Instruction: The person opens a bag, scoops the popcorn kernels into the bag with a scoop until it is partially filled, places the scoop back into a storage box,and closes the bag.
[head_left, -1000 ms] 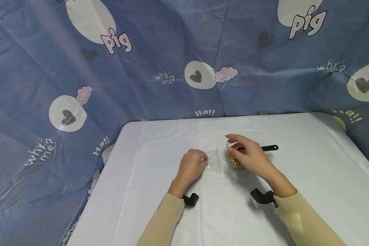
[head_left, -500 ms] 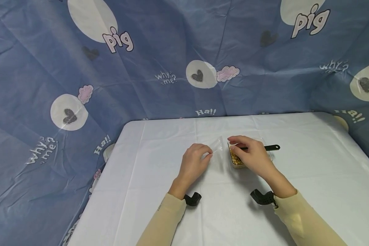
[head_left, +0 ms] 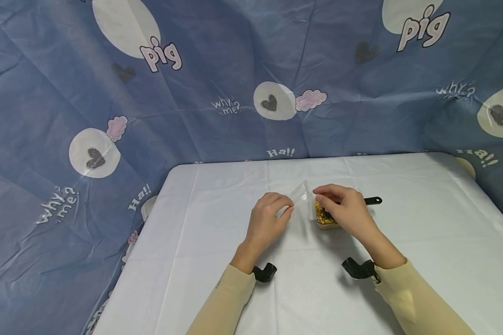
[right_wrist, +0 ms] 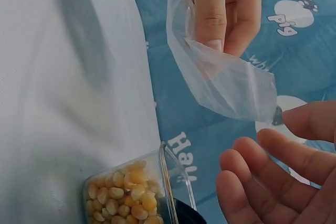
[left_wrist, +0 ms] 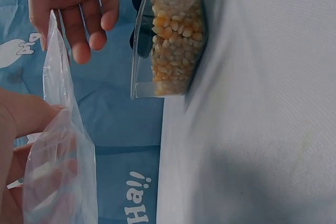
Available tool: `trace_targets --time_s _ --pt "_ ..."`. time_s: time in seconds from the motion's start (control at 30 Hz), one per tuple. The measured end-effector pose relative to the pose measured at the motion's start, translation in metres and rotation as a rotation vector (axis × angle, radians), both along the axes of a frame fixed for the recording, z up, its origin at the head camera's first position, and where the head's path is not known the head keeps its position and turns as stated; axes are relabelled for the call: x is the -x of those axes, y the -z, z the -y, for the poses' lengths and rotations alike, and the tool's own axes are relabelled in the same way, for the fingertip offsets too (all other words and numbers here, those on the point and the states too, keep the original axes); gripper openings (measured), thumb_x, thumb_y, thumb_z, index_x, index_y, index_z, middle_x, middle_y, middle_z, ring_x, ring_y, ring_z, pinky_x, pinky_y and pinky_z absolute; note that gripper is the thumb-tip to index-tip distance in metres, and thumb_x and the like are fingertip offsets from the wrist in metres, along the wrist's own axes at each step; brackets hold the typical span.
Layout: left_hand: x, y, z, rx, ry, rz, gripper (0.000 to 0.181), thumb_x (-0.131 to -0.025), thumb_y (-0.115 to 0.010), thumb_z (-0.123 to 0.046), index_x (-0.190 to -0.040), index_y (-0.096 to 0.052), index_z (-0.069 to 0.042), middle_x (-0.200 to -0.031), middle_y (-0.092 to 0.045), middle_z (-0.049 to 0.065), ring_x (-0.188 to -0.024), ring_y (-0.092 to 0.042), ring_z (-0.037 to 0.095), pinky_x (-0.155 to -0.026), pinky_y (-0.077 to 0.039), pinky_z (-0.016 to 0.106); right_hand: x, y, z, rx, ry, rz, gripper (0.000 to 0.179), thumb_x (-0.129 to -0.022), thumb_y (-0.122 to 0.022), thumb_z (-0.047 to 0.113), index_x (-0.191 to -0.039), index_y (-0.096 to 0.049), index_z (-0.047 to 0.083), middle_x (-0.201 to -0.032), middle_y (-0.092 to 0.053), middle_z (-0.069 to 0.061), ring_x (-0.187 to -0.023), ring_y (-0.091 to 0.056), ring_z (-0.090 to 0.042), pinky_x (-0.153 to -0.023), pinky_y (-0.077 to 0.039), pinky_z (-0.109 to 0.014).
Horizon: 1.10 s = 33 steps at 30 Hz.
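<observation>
In the head view my left hand [head_left: 269, 221] holds a clear plastic bag [head_left: 300, 192] above the table. The right wrist view shows its thumb and fingers pinching the bag's side [right_wrist: 210, 85]. My right hand [head_left: 349, 208] hovers just right of the bag, over a clear box [head_left: 329, 226] of yellow corn kernels [left_wrist: 176, 35]. Its thumb and fingers are spread apart beside the bag's free edge, and I cannot tell whether they touch it. Out of the box sticks a black handle [head_left: 373, 200]; what it belongs to is mostly hidden by my right hand.
A white cloth [head_left: 218, 260] covers the table. Behind it hangs a blue printed curtain [head_left: 218, 130]. Black wrist cameras sit at my left wrist [head_left: 265, 272] and right wrist [head_left: 357, 268].
My left hand has lifted the bag from the table and moved it slightly right and away from me, up to the right hand. My right hand has barely shifted.
</observation>
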State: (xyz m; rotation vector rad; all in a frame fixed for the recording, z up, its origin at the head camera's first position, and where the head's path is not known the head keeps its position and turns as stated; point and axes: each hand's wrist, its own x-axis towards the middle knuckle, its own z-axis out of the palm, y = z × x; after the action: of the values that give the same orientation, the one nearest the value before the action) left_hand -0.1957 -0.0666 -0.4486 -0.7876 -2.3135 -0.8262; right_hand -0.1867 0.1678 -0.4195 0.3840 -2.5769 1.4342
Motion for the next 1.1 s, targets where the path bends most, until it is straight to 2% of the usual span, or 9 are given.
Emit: trace_targets --time_s 0.23,0.5,0.63,0.83,1.1 --pt "-0.0011 -0.0020 -0.0005 -0.022 0.034 -0.044 0.006 -0.087 -0.079 -0.011 -0.089 -0.077 -0.016 -0.096 -0.070 -0.008 -0.099 -0.063 0.011 -0.084 -0.050 0.030 0.0000 -0.0025 0.0017 0.075 -0.021 0.063 0.015 -0.098 -0.069 0.025 -0.105 -0.077 0.015 -0.094 -0.075 -0.002 -0.078 -0.072 -0.027 -0.067 -0.057 -0.029" --pt "-0.0013 -0.0033 -0.0033 -0.062 0.076 -0.093 0.005 -0.087 -0.079 -0.009 -0.088 -0.077 -0.014 -0.095 -0.071 -0.006 -0.099 -0.065 0.013 -0.086 -0.050 0.030 0.0012 -0.0036 0.0020 0.144 -0.050 0.113 0.016 -0.098 -0.068 0.023 -0.094 -0.076 0.010 -0.081 -0.071 -0.009 -0.076 -0.071 -0.027 -0.069 -0.059 -0.044" --pt "-0.0012 -0.0033 -0.0048 -0.083 0.088 -0.100 0.005 -0.087 -0.078 -0.008 -0.089 -0.077 -0.013 -0.096 -0.071 -0.005 -0.099 -0.064 0.014 -0.088 -0.050 0.029 0.0010 -0.0041 0.0020 0.196 -0.076 0.181 0.021 -0.099 -0.068 0.024 -0.093 -0.075 0.005 -0.081 -0.069 -0.012 -0.076 -0.069 -0.026 -0.068 -0.059 -0.041" --pt "-0.0028 -0.0020 -0.0067 -0.100 0.107 -0.088 0.005 -0.088 -0.076 -0.007 -0.091 -0.077 -0.011 -0.099 -0.071 -0.004 -0.101 -0.063 0.013 -0.089 -0.049 0.027 -0.0010 -0.0063 0.0028 0.307 -0.114 0.294 0.024 -0.100 -0.064 0.018 -0.101 -0.072 -0.004 -0.088 -0.067 -0.017 -0.079 -0.067 -0.022 -0.070 -0.059 -0.036" --pt "-0.0049 0.0001 -0.0085 -0.090 0.112 -0.098 0.006 -0.088 -0.077 -0.007 -0.091 -0.077 -0.012 -0.098 -0.071 -0.004 -0.100 -0.064 0.013 -0.088 -0.049 0.029 -0.0029 -0.0081 0.0051 0.351 -0.121 0.318 0.025 -0.099 -0.067 0.022 -0.097 -0.072 -0.002 -0.086 -0.066 -0.009 -0.078 -0.065 -0.018 -0.072 -0.059 -0.037"
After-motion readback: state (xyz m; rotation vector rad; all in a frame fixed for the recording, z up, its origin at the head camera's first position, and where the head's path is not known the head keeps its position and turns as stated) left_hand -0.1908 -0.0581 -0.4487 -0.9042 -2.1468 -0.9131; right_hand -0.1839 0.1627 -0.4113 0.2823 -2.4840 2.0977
